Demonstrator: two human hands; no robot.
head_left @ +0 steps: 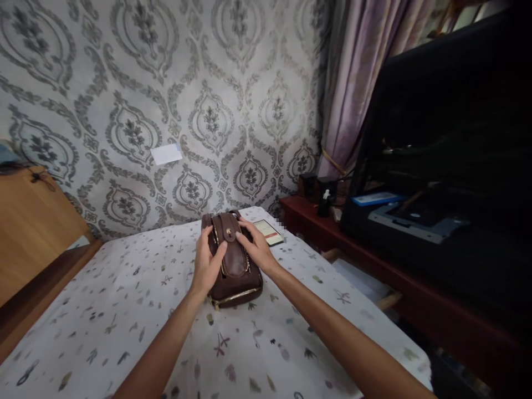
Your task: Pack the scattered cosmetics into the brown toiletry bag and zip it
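A dark brown leather bag (235,285) lies on the patterned white cloth, with gold zips and a front flap closed by a small gold clasp. My left hand (208,263) grips its left side, the thumb resting on the front near the flap. On the other side, my right hand (256,248) holds the upper right edge, its thumb beside the clasp. The fingertips of both hands are partly hidden along the bag's edges. Just right of the bag lies a phone (270,233) with a lit screen.
White cloth with a leaf print (158,310) covers the surface under the bag. A wooden board (37,221) stands at left. To the right are a red-brown cabinet (301,213), a small dark bottle (324,204) and a large dark screen (436,138). Patterned wallpaper rises behind.
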